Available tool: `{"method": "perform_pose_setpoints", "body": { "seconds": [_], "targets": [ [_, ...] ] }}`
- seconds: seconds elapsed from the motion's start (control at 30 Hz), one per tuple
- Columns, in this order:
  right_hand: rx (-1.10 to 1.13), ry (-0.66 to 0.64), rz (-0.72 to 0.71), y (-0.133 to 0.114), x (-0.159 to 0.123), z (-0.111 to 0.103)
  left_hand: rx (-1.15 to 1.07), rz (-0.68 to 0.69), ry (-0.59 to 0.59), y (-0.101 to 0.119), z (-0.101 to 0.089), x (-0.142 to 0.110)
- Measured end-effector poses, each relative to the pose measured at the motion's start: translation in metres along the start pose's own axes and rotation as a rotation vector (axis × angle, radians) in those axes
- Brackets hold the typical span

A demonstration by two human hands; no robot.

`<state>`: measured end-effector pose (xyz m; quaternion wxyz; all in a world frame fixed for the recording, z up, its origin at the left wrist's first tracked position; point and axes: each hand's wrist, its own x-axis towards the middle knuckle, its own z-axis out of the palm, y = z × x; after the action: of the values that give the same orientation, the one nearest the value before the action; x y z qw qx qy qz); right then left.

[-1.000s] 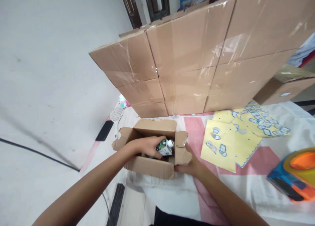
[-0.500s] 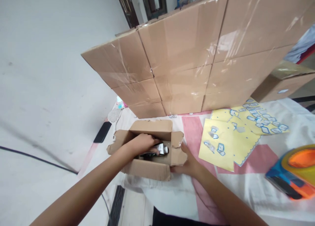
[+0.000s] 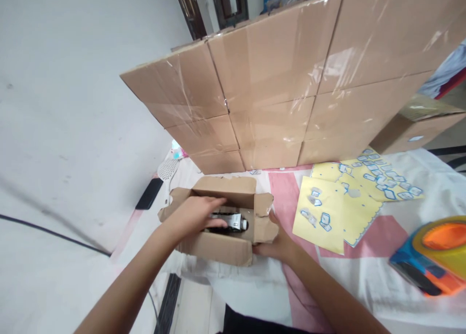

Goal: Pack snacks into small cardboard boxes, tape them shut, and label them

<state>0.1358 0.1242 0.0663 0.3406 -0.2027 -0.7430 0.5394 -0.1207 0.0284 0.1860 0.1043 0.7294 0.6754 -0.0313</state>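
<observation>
Standing along the far side: big taped cardboard panel (image 3: pixel 269 81), hides much of what's behind it. Table (image 3: pixel 364 285) below, white cloth with pink patches. Brown carton (image 3: pixel 415 130) past the panel's lower right, partly behind it. Open cardboard box (image 3: pixel 222 249) at the near edge, flaps out, well in front of the panel. Yellow sheets (image 3: pixel 320 222) overlap right of the box, blue-outlined cutouts on them. Blue-and-orange dispenser (image 3: pixel 429 261) with yellow ring, far right, blurred.

Right hand (image 3: pixel 280 242) on the box's right end, thumb up by the end flap, fingers low at the near corner; flap covers part of the grip, can't tell how hard it presses. Left hand (image 3: pixel 196 215) reaches over the near wall into the box, grip spread, thumb along the bottle.

Black flat item (image 3: pixel 149 194) left of the box, perforated white piece (image 3: pixel 168 170) just beside it. Bottle (image 3: pixel 233 221), white cap, lies on its side inside the box, cap end right, other end under the left hand.
</observation>
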Motion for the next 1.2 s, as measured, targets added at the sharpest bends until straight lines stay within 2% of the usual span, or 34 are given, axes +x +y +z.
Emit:
{"method": "perform_pose_setpoints", "body": {
  "seconds": [0.03,0.1,0.13,0.17,0.23,0.3,0.37,0.43,0.5,0.53,0.6,0.67,0.7,0.77,0.83,0.9,1.0,1.03,1.1,1.17,1.2],
  "targets": [
    [-0.005,0.004,-0.007,-0.003,-0.001,-0.001,-0.059,-0.088,0.226,-0.007,0.004,-0.024],
    [-0.020,-0.009,-0.063,-0.008,-0.004,-0.006,-0.119,-0.301,0.774,-0.018,0.024,-0.071],
    [-0.030,-0.032,-0.100,-0.010,-0.006,-0.009,-0.187,-0.385,0.937,-0.021,0.039,-0.090],
    [-0.042,-0.059,-0.138,-0.010,-0.008,-0.011,-0.304,-0.379,1.009,-0.021,0.055,-0.104],
    [-0.059,-0.107,-0.187,-0.008,-0.013,-0.016,-0.476,-0.253,0.883,-0.015,0.086,-0.116],
    [-0.065,-0.118,-0.198,-0.005,-0.017,-0.017,-0.399,-0.124,0.733,-0.002,0.104,-0.111],
    [-0.064,-0.069,-0.172,-0.006,-0.019,-0.013,-0.220,-0.053,0.603,0.013,0.105,-0.103],
    [-0.054,0.001,-0.120,-0.014,-0.016,-0.007,-0.109,-0.027,0.524,0.021,0.096,-0.099],
    [-0.005,0.085,-0.047,-0.026,-0.010,0.000,-0.136,-0.001,0.526,0.023,0.087,-0.104],
    [0.041,0.120,-0.014,-0.031,-0.005,0.004,-0.192,0.002,0.566,0.023,0.085,-0.107],
    [0.169,0.177,0.022,-0.037,0.003,0.009,-0.372,-0.099,0.726,0.023,0.085,-0.111],
    [0.308,0.206,-0.010,-0.037,0.011,0.009,-0.593,-0.351,0.913,0.025,0.090,-0.107],
    [0.363,0.206,-0.041,-0.035,0.014,0.008,-0.693,-0.490,0.964,0.027,0.092,-0.102],
    [0.416,0.201,-0.110,-0.030,0.018,0.001,-0.819,-0.694,0.961,0.033,0.097,-0.089],
    [0.357,0.150,-0.150,-0.029,0.021,-0.007,-0.810,-0.756,0.873,0.040,0.098,-0.078],
    [0.209,0.095,-0.176,-0.032,0.025,-0.015,-0.655,-0.712,0.853,0.048,0.096,-0.070],
    [0.029,0.082,-0.197,-0.042,0.026,-0.018,-0.234,-0.539,0.925,0.063,0.087,-0.060],
    [0.016,0.097,-0.180,-0.047,0.022,-0.018,-0.100,-0.467,0.910,0.069,0.082,-0.056],
    [0.032,0.123,-0.122,-0.056,0.003,-0.019,0.064,-0.290,0.755,0.079,0.072,-0.046],
    [0.018,0.196,-0.088,-0.065,-0.033,-0.027,0.117,-0.150,0.561,0.084,0.064,-0.035],
    [-0.030,0.276,-0.085,-0.067,-0.056,-0.036,0.127,-0.118,0.489,0.085,0.060,-0.030]
  ]
}}
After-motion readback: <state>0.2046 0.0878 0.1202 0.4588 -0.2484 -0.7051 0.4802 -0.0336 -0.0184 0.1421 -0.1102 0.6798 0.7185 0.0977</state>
